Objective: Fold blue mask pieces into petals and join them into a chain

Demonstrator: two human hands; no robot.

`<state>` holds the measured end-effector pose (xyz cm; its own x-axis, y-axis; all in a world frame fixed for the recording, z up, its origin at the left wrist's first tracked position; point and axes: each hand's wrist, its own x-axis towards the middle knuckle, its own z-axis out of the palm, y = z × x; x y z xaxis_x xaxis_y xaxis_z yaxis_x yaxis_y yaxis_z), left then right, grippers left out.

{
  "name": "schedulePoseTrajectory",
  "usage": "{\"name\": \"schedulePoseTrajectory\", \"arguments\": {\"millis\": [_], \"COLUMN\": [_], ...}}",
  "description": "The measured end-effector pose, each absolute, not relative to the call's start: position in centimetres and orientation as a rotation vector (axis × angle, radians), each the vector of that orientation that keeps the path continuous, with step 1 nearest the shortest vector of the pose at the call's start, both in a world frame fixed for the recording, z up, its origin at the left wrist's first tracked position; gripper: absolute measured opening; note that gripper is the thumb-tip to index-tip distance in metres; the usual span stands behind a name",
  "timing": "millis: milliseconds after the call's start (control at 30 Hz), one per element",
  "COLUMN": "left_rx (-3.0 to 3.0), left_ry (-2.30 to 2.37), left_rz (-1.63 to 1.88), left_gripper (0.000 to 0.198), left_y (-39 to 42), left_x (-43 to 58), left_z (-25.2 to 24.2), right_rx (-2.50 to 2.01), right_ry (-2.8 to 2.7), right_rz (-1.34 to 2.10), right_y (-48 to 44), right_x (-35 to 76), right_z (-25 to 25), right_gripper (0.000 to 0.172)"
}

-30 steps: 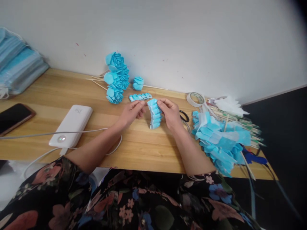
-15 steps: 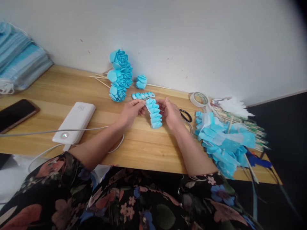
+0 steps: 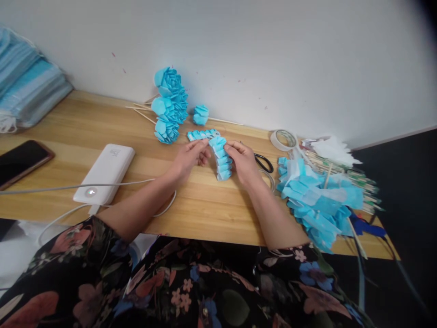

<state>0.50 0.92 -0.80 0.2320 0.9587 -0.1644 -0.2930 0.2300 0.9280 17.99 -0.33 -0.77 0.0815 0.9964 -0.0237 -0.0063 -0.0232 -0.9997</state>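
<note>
Apparently you're shaping the strip [image 3: 223, 159], left hand [image 3: 191, 157] and right hand [image 3: 242, 163] pinching its far end; next, adjust gently.

Wall [image 3: 239, 54]: soft grey light
Corner [image 3: 430, 16] at 2 o'clock: black, blurred
Sticks [image 3: 371, 193] at 3 o'clock: smeared
Power-bank display [image 3: 90, 192] at 9 o'clock: glowing, unreadable
Tabletop [image 3: 205, 212]: faint shadows

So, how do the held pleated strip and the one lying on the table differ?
The held strip is pinched in the right fingers; the lying strip rests on the table. The held strip runs downward in view; the lying strip runs sideways. Both are blue and pleated.
</note>
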Motion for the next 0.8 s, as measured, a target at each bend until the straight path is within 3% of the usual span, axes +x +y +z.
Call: {"name": "schedulePoseTrajectory", "arguments": {"millis": [333, 500, 800], "left_rx": [1.074, 0.965, 0.819], "left_ry": [0.938, 0.909, 0.866], "left_rz": [0.987, 1.051, 1.091], "left_gripper": [0.022, 0.024, 0.026], "left_y": [1.16, 0.99, 1.14], "left_x": [0.38, 0.32, 0.15], "left_z": [-1.74, -1.38, -1.19], "right_rx": [-1.245, -1.191, -1.179], "right_ry": [-1.131, -1.013, -1.004], "right_rz": [1.200, 1.303, 1.326], "right_y": [-0.59, -0.40, -0.22], "right_x": [17.58, 17.58, 17.55], "right_z": [-0.53, -0.69, -1.03], "right_gripper": [0.026, 0.037, 0.041]}}
